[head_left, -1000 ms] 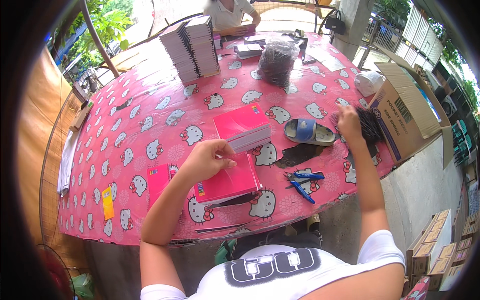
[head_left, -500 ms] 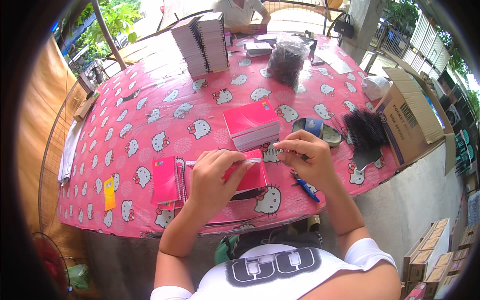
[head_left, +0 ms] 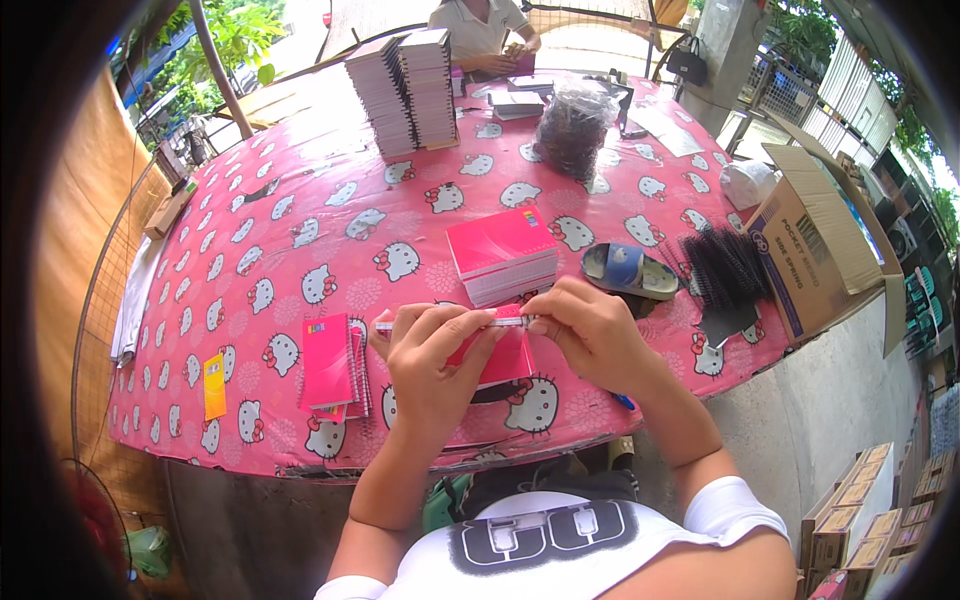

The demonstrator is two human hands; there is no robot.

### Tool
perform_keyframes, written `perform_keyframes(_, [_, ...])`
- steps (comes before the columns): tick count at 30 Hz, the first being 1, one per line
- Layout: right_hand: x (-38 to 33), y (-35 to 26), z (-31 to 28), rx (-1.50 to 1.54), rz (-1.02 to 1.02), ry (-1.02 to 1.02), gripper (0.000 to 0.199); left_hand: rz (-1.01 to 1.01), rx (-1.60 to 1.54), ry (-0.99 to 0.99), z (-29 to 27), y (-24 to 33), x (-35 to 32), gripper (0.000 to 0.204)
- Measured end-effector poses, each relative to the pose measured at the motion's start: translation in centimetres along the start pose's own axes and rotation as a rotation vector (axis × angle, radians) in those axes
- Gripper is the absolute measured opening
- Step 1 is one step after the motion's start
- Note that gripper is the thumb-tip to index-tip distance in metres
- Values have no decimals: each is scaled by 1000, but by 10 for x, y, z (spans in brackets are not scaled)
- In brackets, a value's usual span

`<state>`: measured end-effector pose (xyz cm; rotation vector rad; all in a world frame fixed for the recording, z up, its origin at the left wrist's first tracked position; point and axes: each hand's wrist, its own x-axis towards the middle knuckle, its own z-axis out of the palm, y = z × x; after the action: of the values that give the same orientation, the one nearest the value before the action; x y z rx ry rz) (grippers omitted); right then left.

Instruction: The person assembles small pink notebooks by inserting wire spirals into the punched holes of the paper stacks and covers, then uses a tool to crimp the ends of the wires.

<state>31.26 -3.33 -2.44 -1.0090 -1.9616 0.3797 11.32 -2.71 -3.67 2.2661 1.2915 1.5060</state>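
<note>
Both my hands meet over the near part of the table at a small pink notepad (head_left: 509, 313), its page edge turned up. My left hand (head_left: 432, 362) is closed round its left part, thumb and fingers pinching it. At its right end my right hand (head_left: 592, 325) pinches a thin spiral coil (head_left: 528, 321) against the edge; the fingers hide most of the coil. Below them lies another pink cover (head_left: 514, 362). Just beyond stands a stack of pink notepads (head_left: 503, 243). Left of my hands are spiral-bound pink notepads (head_left: 328, 362). A blue-handled tool (head_left: 623, 401) shows partly under my right wrist.
A slipper (head_left: 628, 269), a heap of black coils (head_left: 722, 272) and an open cardboard box (head_left: 805, 250) occupy the right side. Tall notebook stacks (head_left: 428, 90) and a plastic bag (head_left: 574, 130) stand farther back. A yellow booklet (head_left: 214, 387) lies left. Another person (head_left: 485, 40) sits opposite.
My right hand has moved left and brought the coil to the notepad's right end; before, it held the coil apart. The blue-handled tool is now mostly covered by my right arm.
</note>
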Motion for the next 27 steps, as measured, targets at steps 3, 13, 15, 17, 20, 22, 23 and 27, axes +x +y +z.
perform_keyframes(3, [2, -10, 2, -149, -34, 43, 16, 37, -13, -15, -5, 4, 2, 21])
perform_keyframes(13, [2, -13, 0, -200, -70, 65, 18, 53, -39, -12, 0, 11, 3, 19])
perform_keyframes(15, [2, -17, 0, -261, -52, 67, 18, 56, -49, -10, 2, 12, 4, 18])
perform_keyframes(17, [2, -16, -2, -244, -42, 9, 19, 34, -65, -49, 0, 9, 2, 18])
perform_keyframes(20, [3, 9, -28, -76, 141, -32, 25, 18, -83, -64, -3, 5, -3, 19])
perform_keyframes(22, [-6, 61, -62, -298, 268, 65, 37, 28, -76, -46, -2, 4, -2, 21])
perform_keyframes(23, [-24, 104, -76, -596, 213, 84, 45, 41, -65, -30, -1, 6, 1, 22])
perform_keyframes(27, [-81, 176, -72, -794, 594, -88, 53, 75, -26, -21, 2, 5, 6, 28])
